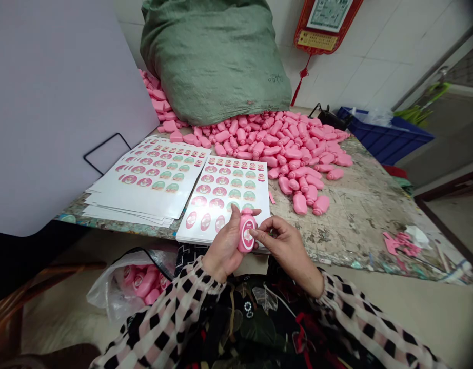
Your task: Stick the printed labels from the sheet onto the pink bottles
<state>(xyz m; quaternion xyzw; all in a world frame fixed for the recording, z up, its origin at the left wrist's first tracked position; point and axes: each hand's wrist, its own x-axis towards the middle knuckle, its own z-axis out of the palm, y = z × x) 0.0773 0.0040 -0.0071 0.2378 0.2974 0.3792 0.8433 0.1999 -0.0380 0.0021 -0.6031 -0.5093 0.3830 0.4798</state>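
Observation:
A small pink plastic bottle (247,241) with an oval label on its front is held upright in my left hand (227,246), thumb along one side and fingers behind it. My right hand (288,243) is at the bottle's right side, its thumb and forefinger pressed together against the label; whether anything is pinched between them is hidden. Just beyond my hands lies a stack of sticker sheets (232,197) with pink and green oval labels. The bottle is above the near edge of this stack.
More sticker sheets (175,197) are fanned out to the left. A heap of pink bottles (282,141) spills from a green sack (217,61). A plastic bag (109,287) of labelled bottles sits below left. Pink scraps (401,243) and a blue crate (390,136) are at right.

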